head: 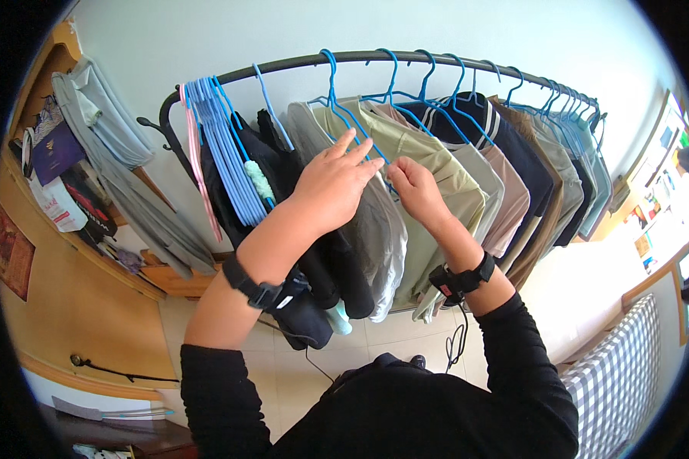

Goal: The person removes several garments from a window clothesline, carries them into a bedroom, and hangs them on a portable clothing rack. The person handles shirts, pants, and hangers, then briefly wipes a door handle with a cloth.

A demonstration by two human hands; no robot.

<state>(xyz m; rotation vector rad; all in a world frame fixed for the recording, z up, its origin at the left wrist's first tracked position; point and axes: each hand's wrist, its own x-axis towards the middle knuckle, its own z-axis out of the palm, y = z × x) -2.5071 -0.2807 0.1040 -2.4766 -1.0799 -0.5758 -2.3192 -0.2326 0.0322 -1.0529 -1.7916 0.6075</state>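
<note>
My left hand [336, 186] is over a blue clothes hanger [359, 126], its fingers spread and partly straight; the underside of the palm is hidden. At the lower end of that hanger's arm, my right hand [416, 186] is curled closed around it. A light grey garment [376, 246] hangs just below both hands. Right behind it is a pale green shirt [436, 178] on the rail. The hanger's hook sits on the dark metal clothes rail [356, 56]. Black straps with a small device [451, 284] are around my wrists.
Several bare light-blue hangers [227, 155] and pink hangers [192, 166] are bunched at the rail's left end, beside black garments [321, 275]. More shirts [519, 155] fill the right side. Grey trousers [109, 155] hang at left. A checked cloth [614, 367] is low right.
</note>
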